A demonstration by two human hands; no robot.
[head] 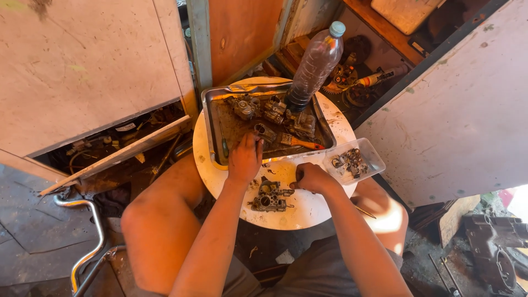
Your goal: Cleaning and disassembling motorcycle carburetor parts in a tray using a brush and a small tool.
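A grey metal carburettor body lies on a small round white table between my knees. My right hand rests closed at its right edge, fingers curled on the part. My left hand reaches over the near rim of a metal tray, fingers spread among greasy parts there; whether it holds anything is hidden. The tray holds several dirty carburettor pieces, a green-handled tool and an orange-handled tool.
A clear plastic bottle with dark liquid stands in the tray. A small clear box of small metal parts sits at the table's right. Wooden panels surround the table; a metal tube frame lies on the floor left, an engine part right.
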